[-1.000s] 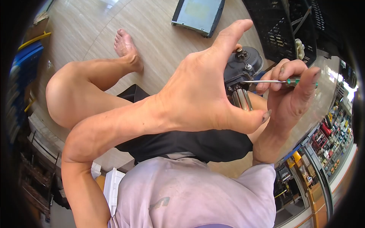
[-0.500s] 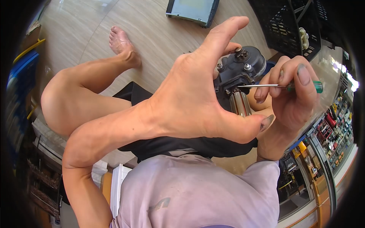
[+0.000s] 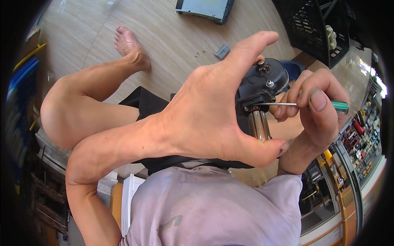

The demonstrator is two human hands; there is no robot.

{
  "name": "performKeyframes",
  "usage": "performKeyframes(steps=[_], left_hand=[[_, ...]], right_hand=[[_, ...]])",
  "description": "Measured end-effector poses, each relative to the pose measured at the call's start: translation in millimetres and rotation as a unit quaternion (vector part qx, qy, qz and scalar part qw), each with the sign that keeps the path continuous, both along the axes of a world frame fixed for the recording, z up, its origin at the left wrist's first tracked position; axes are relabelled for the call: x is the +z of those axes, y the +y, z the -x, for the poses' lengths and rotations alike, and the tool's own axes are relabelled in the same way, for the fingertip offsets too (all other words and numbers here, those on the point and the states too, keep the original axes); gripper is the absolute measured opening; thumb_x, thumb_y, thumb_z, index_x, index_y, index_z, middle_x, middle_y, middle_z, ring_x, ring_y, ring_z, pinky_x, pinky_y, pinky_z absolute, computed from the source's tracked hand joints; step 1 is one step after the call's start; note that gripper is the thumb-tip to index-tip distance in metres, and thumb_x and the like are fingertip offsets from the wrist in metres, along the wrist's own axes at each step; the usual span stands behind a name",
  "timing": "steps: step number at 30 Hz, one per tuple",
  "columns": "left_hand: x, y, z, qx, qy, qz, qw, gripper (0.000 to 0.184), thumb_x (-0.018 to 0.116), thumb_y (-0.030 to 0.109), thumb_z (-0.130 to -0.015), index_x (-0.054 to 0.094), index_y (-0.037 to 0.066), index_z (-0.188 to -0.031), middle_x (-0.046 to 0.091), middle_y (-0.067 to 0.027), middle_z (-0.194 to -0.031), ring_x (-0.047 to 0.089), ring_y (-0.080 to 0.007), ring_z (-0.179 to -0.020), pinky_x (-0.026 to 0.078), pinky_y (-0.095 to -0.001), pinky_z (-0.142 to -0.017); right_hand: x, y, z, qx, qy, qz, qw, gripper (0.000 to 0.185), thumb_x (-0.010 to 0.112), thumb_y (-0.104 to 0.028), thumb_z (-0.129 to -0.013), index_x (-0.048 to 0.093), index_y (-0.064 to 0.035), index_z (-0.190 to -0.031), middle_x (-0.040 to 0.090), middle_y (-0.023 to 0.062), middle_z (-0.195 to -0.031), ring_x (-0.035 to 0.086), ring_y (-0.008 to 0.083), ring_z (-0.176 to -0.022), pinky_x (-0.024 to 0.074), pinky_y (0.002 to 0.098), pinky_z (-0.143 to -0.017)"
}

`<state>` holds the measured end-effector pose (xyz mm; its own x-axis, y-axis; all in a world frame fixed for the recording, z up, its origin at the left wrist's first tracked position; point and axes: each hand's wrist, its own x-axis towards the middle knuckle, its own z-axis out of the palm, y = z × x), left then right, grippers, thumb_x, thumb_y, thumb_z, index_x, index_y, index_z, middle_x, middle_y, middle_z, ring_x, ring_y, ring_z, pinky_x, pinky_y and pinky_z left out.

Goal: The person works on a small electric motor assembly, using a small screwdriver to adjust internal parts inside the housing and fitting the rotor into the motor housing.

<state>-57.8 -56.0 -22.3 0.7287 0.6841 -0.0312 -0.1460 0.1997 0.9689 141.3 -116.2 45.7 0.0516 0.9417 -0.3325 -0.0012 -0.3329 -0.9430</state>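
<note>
My left hand is wrapped round a geared electric motor, its thumb by the shiny cylindrical can and its fingers along the black housing. A toothed shaft and a bolt stick up from that housing. Between the thumb and fingers of my right hand is a thin screwdriver with a green handle. Its blade lies level, and the tip is at the joint between the housing and the can. Whether the tip touches anything there is hard to see.
A flat metal-cased device lies on the tiled floor, with a small grey piece nearer me. A black plastic crate stands at upper right. Shelves of small goods run along the right. My bent leg is at left.
Both hands, the motor and the screwdriver sit slightly lower in view. The small grey floor piece has come out from behind my left hand. Both grips look the same.
</note>
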Motion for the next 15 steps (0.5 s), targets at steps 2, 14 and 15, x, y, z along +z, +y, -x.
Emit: performKeyframes(steps=[2, 14, 15], left_hand=[[0.4, -0.4, -0.4, -0.004, -0.001, 0.016, 1.000, 0.108, 0.088, 0.029, -0.064, 0.032, -0.006, -0.148, 0.070, -0.0244, -0.099, 0.072, -0.0395, -0.096, 0.053, -0.0406, -0.098], [2.8, 0.1, -0.4, -0.018, 0.020, 0.041, 0.999, 0.106, 0.088, 0.030, -0.063, 0.036, -0.007, -0.147, 0.070, -0.0257, -0.102, 0.072, -0.0387, -0.100, 0.055, -0.0409, -0.095], [1.2, -0.9, -1.2, -0.013, 0.020, 0.034, 0.999, 0.106, 0.088, 0.030, -0.063, 0.036, -0.006, -0.147, 0.070, -0.0258, -0.102, 0.072, -0.0390, -0.100, 0.055, -0.0411, -0.094]], right_hand=[[0.4, -0.3, -1.1, 0.021, -0.019, 0.000, 1.000, 0.034, 0.058, -0.029, -0.100, 0.054, 0.0011, -0.086, 0.057, 0.0158, -0.071, 0.062, 0.0213, -0.059, 0.0584, 0.0352, -0.060], [5.0, -0.6, 4.7, 0.013, -0.100, -0.009, 0.995, 0.036, 0.064, -0.029, -0.095, 0.058, 0.0027, -0.080, 0.060, 0.0154, -0.066, 0.060, 0.0194, -0.056, 0.0566, 0.0338, -0.056], [4.2, -3.1, 3.2, 0.010, -0.116, -0.016, 0.993, 0.036, 0.065, -0.029, -0.094, 0.058, 0.0027, -0.079, 0.060, 0.0153, -0.066, 0.060, 0.0195, -0.056, 0.0564, 0.0338, -0.056]])
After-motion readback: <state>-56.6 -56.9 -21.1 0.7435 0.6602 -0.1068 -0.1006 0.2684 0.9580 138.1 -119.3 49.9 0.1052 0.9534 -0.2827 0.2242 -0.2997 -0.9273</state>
